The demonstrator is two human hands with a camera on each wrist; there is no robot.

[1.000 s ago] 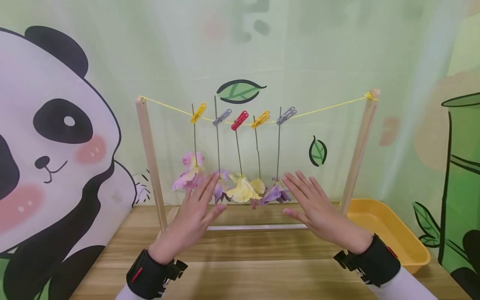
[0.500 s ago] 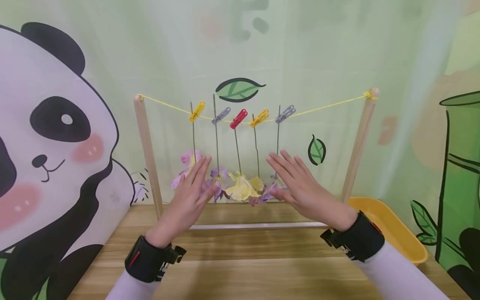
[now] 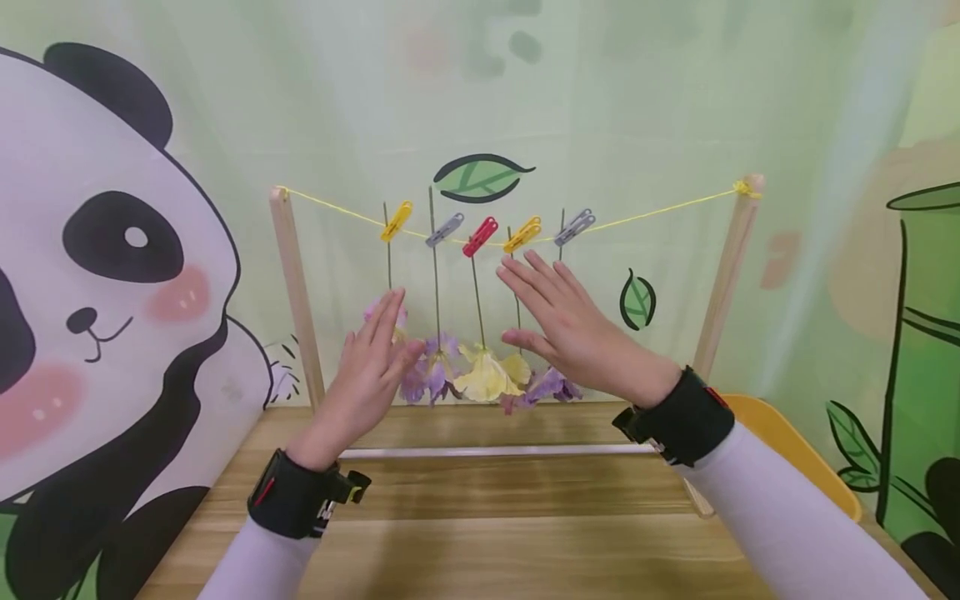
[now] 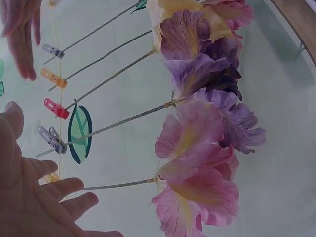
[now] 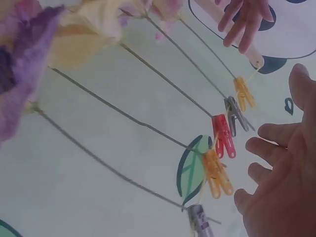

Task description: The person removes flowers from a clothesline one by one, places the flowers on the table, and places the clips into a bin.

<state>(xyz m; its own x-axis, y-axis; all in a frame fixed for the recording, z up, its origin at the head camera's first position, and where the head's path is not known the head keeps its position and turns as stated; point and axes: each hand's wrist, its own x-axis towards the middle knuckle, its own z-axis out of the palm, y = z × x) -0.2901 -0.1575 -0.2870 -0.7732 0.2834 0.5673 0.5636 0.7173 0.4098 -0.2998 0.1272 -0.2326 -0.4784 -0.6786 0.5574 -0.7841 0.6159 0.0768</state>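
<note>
Five clothespins grip flower stems on a yellow string (image 3: 666, 211) at the centre of the frame in the head view. The string runs between a left wooden post (image 3: 295, 292) and a right wooden post (image 3: 731, 275); the lower section of the right post is masked by the right forearm. The flowers hang heads down.

The left hand (image 3: 360, 375) is raised left of centre, fingers straight, thumb set apart. It covers most of the pink flower (image 4: 195, 187), which the left wrist view shows at lower centre. In that view the fingers are spread and largely obscure the left yellow clothespin (image 3: 397, 222).

The right hand (image 3: 573, 329) is raised right of centre, fingers extended, thumb apart. It masks the middle of the rightmost stem and crosses in front of the fourth stem. Fingertip contact with either stem cannot be determined.

The yellow flower (image 3: 486, 379) overlaps its neighbour; their boundary is unclear. The right purple flower (image 3: 553, 387) is cut off and blurred at the left edge of the right wrist view. The right grey clothespin (image 3: 575, 228) is cropped at that view's lower edge. The right sleeve hides part of the yellow tray (image 3: 795, 450).
</note>
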